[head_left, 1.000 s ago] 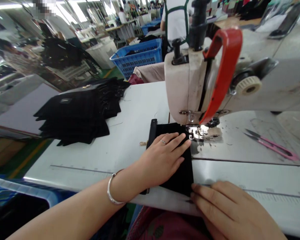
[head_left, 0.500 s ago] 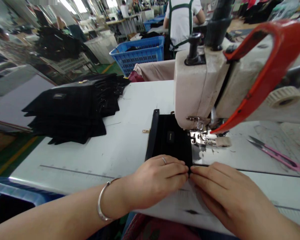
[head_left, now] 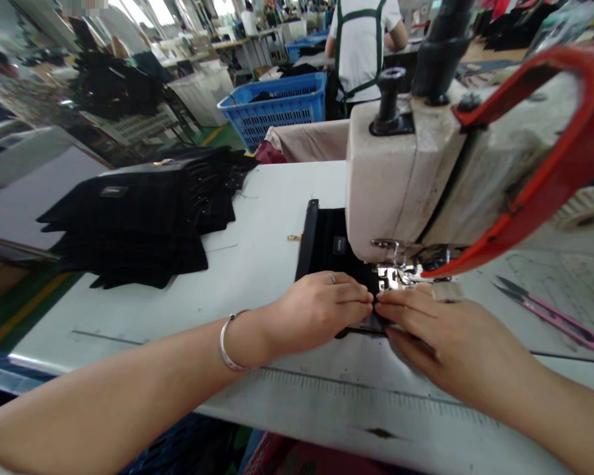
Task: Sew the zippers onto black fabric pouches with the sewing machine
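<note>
A black fabric piece (head_left: 327,257) with a small label and a dark strip along its left side lies on the sewing machine bed, its right edge beside the metal presser foot (head_left: 393,277). My left hand (head_left: 321,307) rests over its lower part, fingertips pinching the right edge. Meeting it there, my right hand (head_left: 440,330) has its fingertips closed on the same edge, just below the foot. A gold clasp (head_left: 294,237) sticks out at the strip's left. The sewing machine (head_left: 396,178) has a red guard arm in front of its head.
A stack of black fabric pieces (head_left: 138,211) lies on the table's left. Pink-handled thread snips (head_left: 554,313) lie at the right. Behind the table stands a blue basket (head_left: 277,105), near a person in a white shirt (head_left: 359,53). Ruler marks run along the front.
Both hands have moved forward, away from me, together with the black fabric piece, which has slid farther along the presser foot. The view has shifted slightly.
</note>
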A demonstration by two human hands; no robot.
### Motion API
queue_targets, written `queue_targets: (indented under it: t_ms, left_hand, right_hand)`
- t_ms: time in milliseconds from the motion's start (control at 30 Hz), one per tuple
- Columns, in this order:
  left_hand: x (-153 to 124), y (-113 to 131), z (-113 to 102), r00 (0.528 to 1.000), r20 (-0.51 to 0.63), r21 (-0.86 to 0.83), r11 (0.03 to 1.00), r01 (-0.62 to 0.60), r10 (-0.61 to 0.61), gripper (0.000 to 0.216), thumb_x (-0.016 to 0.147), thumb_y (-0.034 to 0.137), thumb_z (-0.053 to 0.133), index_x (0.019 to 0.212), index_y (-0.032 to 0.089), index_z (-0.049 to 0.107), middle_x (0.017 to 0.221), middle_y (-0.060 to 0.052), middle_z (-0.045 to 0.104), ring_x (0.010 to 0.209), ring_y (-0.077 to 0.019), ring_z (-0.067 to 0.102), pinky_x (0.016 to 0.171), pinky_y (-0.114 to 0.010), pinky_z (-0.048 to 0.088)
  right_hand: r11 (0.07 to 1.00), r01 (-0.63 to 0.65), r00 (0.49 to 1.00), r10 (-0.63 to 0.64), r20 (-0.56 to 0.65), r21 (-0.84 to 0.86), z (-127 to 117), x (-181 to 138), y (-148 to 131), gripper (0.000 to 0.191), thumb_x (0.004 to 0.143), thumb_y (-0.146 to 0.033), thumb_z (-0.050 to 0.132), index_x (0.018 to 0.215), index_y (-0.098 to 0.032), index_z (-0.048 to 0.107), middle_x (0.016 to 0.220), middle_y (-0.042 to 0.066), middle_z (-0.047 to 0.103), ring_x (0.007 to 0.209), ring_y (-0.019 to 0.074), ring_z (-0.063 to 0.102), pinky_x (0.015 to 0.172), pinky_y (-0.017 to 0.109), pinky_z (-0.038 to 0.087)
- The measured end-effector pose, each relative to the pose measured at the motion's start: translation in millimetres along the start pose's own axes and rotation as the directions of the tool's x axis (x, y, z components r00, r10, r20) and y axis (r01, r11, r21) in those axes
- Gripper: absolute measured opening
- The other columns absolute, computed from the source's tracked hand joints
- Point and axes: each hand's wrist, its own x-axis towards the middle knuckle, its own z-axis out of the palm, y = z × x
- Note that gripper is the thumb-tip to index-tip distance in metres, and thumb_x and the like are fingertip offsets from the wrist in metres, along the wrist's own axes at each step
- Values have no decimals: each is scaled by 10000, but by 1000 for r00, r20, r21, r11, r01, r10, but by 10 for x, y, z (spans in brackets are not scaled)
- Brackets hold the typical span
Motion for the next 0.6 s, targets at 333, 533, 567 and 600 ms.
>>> queue_targets:
  t_ms: [333,533,567,600]
  left_hand:
    - [97,-327,105,1000,-4,75,997,15,-15,208,1013,122,502,1075,127,701,1098,-68,755,1068,-157,701,989,-295,581]
    - [131,-410,159,994,-34,81,991,108,-106,279,1008,105,448,951,157,716,959,-42,752,912,-160,721,894,-313,594]
    - [134,-405,156,992,-45,75,990,120,-117,275,1004,105,457,939,160,719,962,-41,752,912,-160,721,893,-310,591]
    - [136,-398,150,992,-53,66,990,122,-119,266,999,103,470,933,161,721,971,-41,753,917,-160,720,895,-305,588]
  right_hand:
    - [982,-123,992,120,-31,-141,137,23,128,300,969,-237,499,1223,-176,647,1043,115,746,904,285,725,739,448,598]
    - [977,-125,991,115,-68,-174,149,21,102,292,958,-236,502,1195,-173,660,1092,134,744,881,297,731,656,431,600]
    - [977,-127,991,116,-68,-170,149,18,102,288,959,-239,504,1193,-178,661,1092,130,745,888,295,729,661,429,599]
    - [978,-129,991,119,-65,-167,151,15,105,282,961,-241,507,1186,-180,665,1091,127,745,895,294,727,669,428,598]
